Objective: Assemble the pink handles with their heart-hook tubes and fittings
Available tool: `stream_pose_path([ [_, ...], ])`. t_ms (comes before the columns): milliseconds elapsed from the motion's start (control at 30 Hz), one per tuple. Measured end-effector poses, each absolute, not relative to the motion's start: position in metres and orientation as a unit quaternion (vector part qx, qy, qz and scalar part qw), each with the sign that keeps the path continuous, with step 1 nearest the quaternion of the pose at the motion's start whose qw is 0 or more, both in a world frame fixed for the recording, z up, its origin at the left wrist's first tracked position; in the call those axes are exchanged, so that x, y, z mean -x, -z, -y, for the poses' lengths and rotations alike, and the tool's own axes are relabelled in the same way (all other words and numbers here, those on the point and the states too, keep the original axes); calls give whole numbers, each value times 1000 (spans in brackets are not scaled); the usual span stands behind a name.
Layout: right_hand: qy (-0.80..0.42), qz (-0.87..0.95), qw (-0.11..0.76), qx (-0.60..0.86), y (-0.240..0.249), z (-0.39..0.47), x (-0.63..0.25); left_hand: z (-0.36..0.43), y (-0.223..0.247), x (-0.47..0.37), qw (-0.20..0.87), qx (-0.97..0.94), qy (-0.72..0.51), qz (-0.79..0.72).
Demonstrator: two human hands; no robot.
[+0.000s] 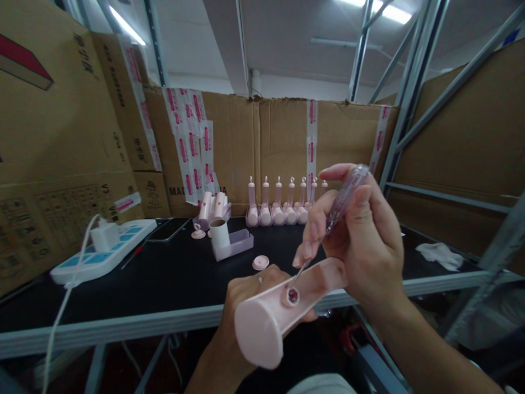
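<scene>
My left hand is wrapped around a pale pink plastic housing, held tilted over the table's front edge. A round socket with something dark inside sits in the housing's open side. Between the thumb and fingers of my right hand is a screwdriver with a clear purplish handle. Its thin shaft slants down to the left, and the tip is beside the socket; whether it touches cannot be made out. A round pink cap lies on the black table just beyond my left hand.
A lilac holder with a white tube stands mid-table. Behind it are more pink housings and a row of several pink bottle-like units. A power strip, a phone and a white cloth lie toward the sides. Cardboard walls surround the table.
</scene>
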State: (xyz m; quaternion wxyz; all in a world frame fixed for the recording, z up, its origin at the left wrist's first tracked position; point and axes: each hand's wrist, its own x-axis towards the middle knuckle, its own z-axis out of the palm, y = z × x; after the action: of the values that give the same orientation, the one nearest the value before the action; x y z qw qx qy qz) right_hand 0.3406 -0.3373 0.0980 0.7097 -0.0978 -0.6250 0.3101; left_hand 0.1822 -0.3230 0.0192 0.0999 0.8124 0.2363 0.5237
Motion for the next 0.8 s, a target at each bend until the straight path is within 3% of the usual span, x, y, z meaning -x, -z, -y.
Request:
stream_pose_path([
  [800,-354,637,670,140,-97,318,-346,316,-20,-181,71,-827,-490,-266],
])
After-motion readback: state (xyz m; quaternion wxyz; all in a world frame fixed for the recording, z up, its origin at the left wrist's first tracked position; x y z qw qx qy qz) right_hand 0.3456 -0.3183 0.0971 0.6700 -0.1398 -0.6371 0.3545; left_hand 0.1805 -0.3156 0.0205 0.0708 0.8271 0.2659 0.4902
